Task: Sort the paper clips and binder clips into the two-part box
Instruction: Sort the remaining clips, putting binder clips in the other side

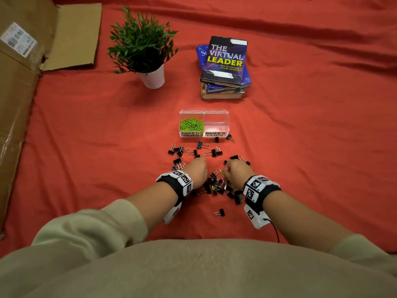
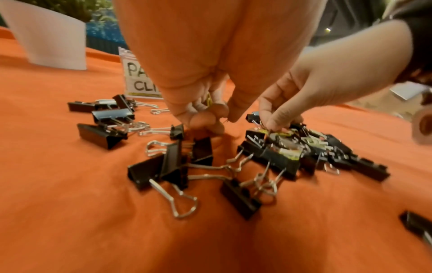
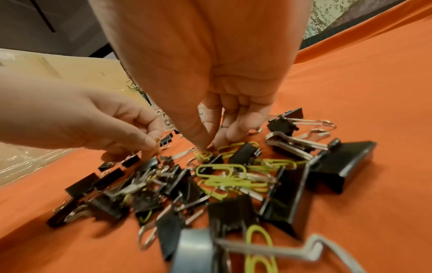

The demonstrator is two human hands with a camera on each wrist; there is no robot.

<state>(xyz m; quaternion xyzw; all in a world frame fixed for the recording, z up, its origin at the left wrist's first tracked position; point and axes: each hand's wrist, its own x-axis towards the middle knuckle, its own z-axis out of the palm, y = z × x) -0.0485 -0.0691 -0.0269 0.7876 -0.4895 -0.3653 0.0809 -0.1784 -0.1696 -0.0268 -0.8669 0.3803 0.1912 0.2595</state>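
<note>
The clear two-part box (image 1: 216, 114) stands past the pile; its left part, labelled PAPER CLIPS, holds green paper clips (image 1: 191, 124), and its right part, labelled BINDER CLIPS, is empty. Black binder clips (image 1: 217, 187) lie heaped and scattered on the red cloth, with green paper clips (image 3: 224, 176) tangled among them. My left hand (image 1: 198, 168) hovers over the pile's left side, fingers curled round a yellow-green paper clip (image 2: 208, 100). My right hand (image 3: 209, 146) reaches down into the pile, its thumb and fingertips pinching a green paper clip (image 3: 203, 154).
A potted plant (image 1: 144, 46) and a stack of books (image 1: 225, 65) stand beyond the box. A large cardboard box (image 1: 19, 93) runs along the left edge. One stray binder clip (image 1: 220, 212) lies near my body. Red cloth (image 1: 311, 136) covers the surface.
</note>
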